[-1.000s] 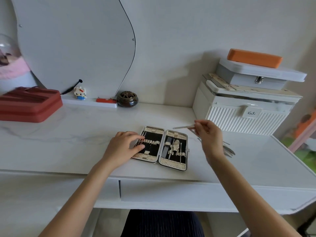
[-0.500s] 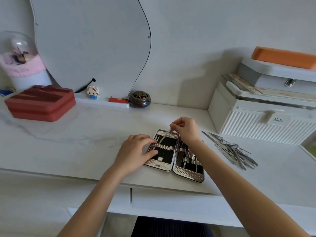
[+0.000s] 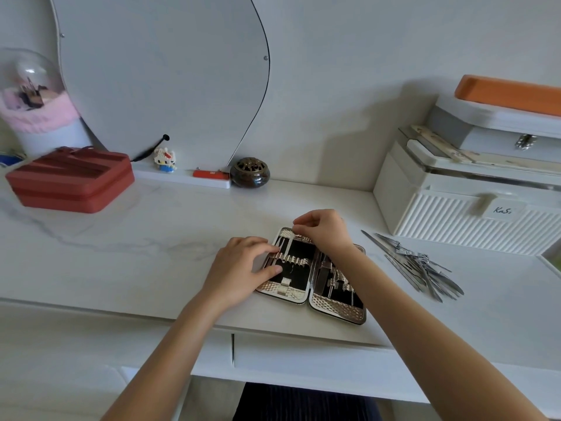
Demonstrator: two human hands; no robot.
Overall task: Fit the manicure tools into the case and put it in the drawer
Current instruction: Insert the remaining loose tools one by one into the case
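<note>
White desk carried the open manicure case, left hand pressing its left half, right hand pinching a thin tool at its top edge; loose tools right of the case risked being knocked.

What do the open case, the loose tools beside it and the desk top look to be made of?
Case: looks like metal with an embossed, shiny diamond pattern on its rim; the lining is black and matte, perhaps fabric or leatherette. Loose tools: thin, grey and glinting, most likely steel. Desk top: white with faint grey veins and a soft sheen, so marble or a marble-look laminate; the picture cannot settle which.
</note>
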